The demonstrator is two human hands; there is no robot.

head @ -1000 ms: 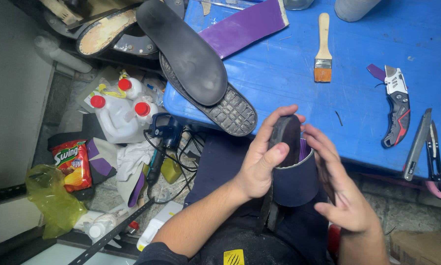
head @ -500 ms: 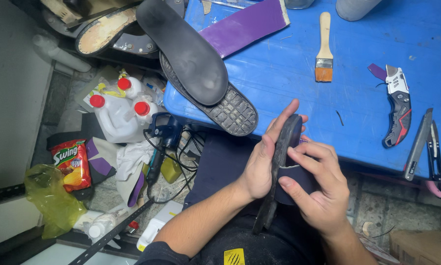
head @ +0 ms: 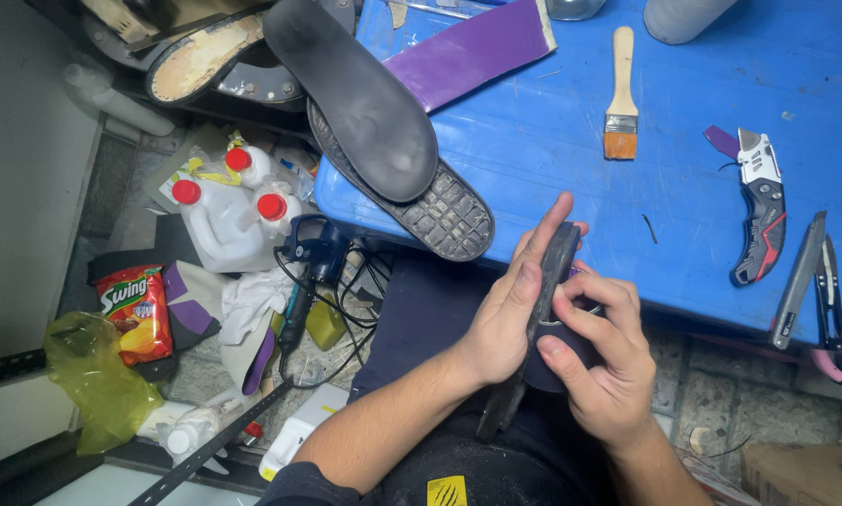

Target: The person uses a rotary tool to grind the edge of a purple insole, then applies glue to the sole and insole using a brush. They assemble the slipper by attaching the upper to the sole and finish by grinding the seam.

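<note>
My left hand (head: 510, 300) presses flat against a dark shoe sole piece (head: 554, 267) held on edge over my lap, fingers pointing up toward the blue table (head: 674, 187). From the other side my right hand (head: 603, 361) grips the same piece, thumb and fingers wrapped around its lower part. Most of the piece is hidden between the two hands.
On the table lie a black insole (head: 355, 94) over a treaded sole (head: 439, 211), a purple sheet (head: 472, 52), a small brush (head: 620, 94), a folding knife (head: 758, 206) and pliers (head: 814, 281). Left on the floor: white jugs with red caps (head: 224, 215), a snack bag (head: 135, 314), a yellow bag (head: 93, 379), cables.
The dark piece was turned from facing me to standing on edge. My right hand moved from beside it, open, to gripping it from the right, and both hands shifted slightly toward the table.
</note>
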